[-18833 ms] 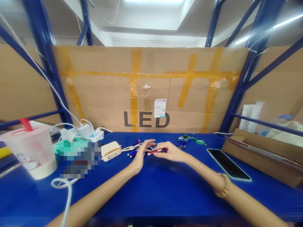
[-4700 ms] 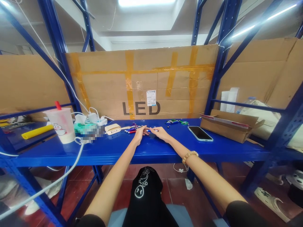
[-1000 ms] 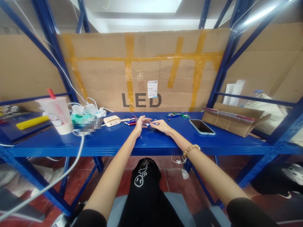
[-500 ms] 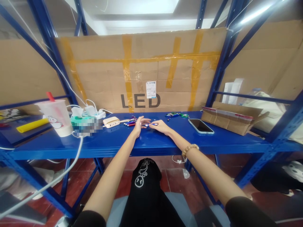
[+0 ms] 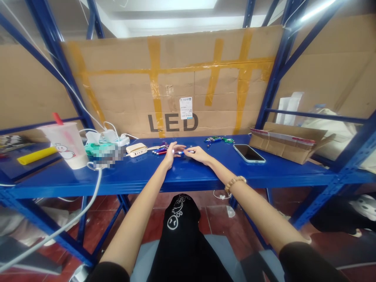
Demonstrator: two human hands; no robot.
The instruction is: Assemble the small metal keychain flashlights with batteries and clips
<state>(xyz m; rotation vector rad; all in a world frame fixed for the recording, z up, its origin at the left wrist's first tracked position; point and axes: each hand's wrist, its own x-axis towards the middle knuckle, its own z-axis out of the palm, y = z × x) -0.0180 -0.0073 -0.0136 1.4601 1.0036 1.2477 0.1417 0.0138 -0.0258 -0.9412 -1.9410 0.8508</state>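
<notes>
Over the blue shelf top [image 5: 202,170], my right hand [image 5: 198,155] pinches a blue pen [image 5: 189,152] with a white part showing. My left hand [image 5: 173,154] meets the pen's left end, its fingers curled round that end. Just left of my left hand lie several red and blue pens [image 5: 160,151]. Farther back, to the right of both hands, is a small heap of green and blue metallic pieces [image 5: 219,140], too small to make out.
A phone [image 5: 249,153] and an open cardboard box [image 5: 282,145] lie on the right. On the left are a cream power bank [image 5: 136,150], cables, a cup [image 5: 66,147] with a red straw and a yellow roll [image 5: 37,155]. A large cardboard sheet [image 5: 123,94] stands behind.
The view has tilted and shifted slightly. Both hands remain together at the pen, with only small finger movements.
</notes>
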